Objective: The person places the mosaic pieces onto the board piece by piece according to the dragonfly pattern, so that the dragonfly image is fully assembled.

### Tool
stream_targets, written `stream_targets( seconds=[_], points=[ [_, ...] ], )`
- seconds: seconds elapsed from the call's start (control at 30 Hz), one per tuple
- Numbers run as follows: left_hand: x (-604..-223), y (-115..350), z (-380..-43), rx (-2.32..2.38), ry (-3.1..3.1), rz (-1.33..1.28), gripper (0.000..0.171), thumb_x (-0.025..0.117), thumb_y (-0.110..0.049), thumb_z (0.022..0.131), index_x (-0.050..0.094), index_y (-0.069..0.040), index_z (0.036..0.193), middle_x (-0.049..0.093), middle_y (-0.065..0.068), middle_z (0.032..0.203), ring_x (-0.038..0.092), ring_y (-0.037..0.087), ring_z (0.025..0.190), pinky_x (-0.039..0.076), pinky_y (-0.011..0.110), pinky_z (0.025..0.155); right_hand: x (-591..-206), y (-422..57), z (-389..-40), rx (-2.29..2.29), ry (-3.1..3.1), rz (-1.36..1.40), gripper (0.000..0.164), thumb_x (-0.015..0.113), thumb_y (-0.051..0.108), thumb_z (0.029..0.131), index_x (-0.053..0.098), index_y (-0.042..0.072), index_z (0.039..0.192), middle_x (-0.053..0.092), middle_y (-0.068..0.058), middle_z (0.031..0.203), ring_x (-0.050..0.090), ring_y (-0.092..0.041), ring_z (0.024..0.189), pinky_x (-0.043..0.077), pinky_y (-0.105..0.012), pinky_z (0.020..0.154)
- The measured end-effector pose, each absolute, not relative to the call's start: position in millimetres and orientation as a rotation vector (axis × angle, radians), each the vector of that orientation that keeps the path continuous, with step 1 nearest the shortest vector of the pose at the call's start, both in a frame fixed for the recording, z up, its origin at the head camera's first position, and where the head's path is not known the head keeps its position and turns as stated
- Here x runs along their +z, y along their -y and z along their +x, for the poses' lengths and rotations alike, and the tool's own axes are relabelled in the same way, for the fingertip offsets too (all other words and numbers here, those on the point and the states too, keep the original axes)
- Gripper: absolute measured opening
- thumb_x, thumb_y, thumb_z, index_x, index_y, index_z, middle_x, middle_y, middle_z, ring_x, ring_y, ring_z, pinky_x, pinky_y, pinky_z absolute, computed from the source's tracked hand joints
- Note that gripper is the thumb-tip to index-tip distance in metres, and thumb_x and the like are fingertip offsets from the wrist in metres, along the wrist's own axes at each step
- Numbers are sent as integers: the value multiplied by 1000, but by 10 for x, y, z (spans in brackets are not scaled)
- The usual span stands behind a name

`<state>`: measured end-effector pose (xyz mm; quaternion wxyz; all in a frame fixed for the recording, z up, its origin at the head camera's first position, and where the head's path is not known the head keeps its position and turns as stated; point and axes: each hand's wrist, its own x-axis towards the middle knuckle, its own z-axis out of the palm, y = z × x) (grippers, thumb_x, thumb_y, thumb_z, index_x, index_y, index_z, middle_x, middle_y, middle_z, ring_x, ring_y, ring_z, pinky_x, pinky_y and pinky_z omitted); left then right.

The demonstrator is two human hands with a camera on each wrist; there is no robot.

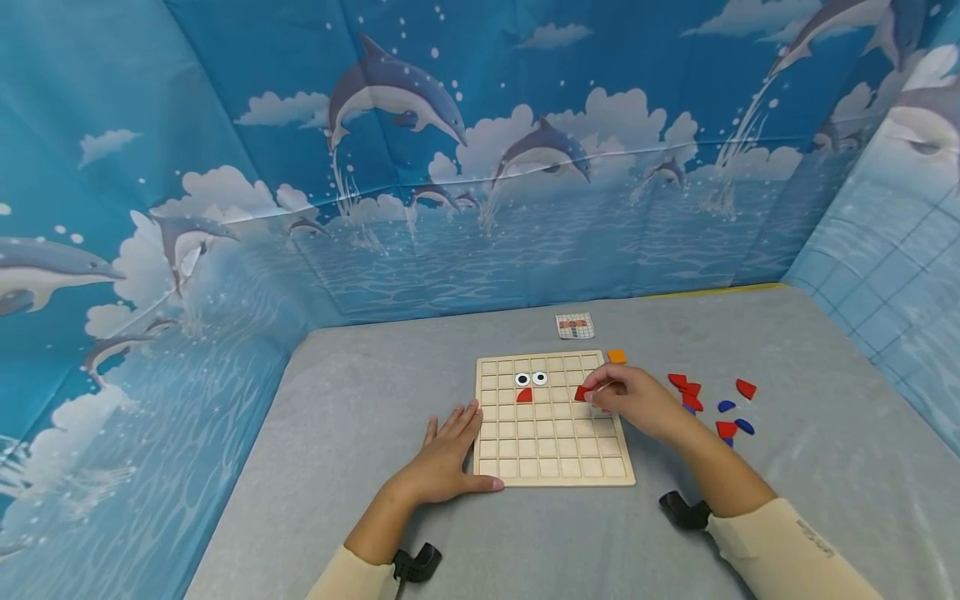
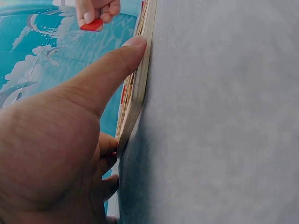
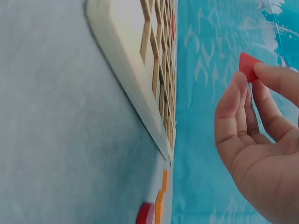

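A square wooden grid board [image 1: 555, 468] lies on the grey tabletop. My left hand [image 1: 442, 461] touches its left side with outstretched fingers, and the thumb [image 2: 112, 63] reaches along its near edge. Above the board's right part, my right hand [image 1: 637, 402] pinches a small red piece [image 3: 248, 66] between thumb and fingertips, clear of the grid in the right wrist view. Two round eye pieces [image 1: 522, 380] sit side by side in the upper grid cells. Just below them is a red quarter-round piece [image 1: 524, 396].
Several loose red pieces [image 1: 746, 389] and blue half-round pieces [image 1: 726, 407] are scattered to the right. An orange piece [image 1: 617, 357] lies by the board's far right corner. Behind the board is a small pattern card [image 1: 575, 326]. A dolphin-print curtain [image 1: 465, 242] closes off the back.
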<state>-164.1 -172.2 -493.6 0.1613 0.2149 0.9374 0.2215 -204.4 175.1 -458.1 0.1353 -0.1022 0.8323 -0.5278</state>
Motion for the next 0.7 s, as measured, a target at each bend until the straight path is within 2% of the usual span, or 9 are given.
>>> stream_targets(
  seconds=[0.13, 0.27, 0.47, 0.7],
  points=[
    [-4937, 1715, -1644, 645, -2673, 614, 116, 71, -69, 81, 11, -14, 164, 3, -1, 173, 2, 27, 160, -4, 65, 123, -4585, -1667, -2074, -1584, -2353, -260, 27, 66, 21, 99, 63, 3, 118, 69, -18, 109, 71, -31, 95, 60, -40, 87],
    [-4943, 1711, -1642, 635, -2679, 613, 116, 71, -70, 81, 11, -14, 164, 3, -1, 173, 2, 26, 160, -3, 65, 124, -4593, -1590, -2132, -1551, -2374, -272, 24, 66, 19, 98, 63, 2, 115, 66, -14, 101, 69, -30, 91, 61, -40, 84],
    [-4946, 1708, -1643, 631, -2684, 612, 117, 71, -69, 81, 12, -14, 164, 3, 0, 173, 3, 27, 160, -3, 65, 123, -4611, -1478, -2262, -1396, -2485, -314, 15, 66, 18, 97, 67, 7, 108, 66, -8, 94, 62, -24, 81, 53, -34, 73],
    [-4939, 1717, -1635, 618, -2683, 603, 117, 71, -71, 80, 12, -14, 164, 3, -2, 173, 3, 27, 160, -2, 65, 124, -4638, -1333, -2414, -1300, -2486, -411, 10, 62, 11, 98, 67, 6, 105, 64, -7, 89, 60, -24, 78, 50, -32, 73]
  ],
)
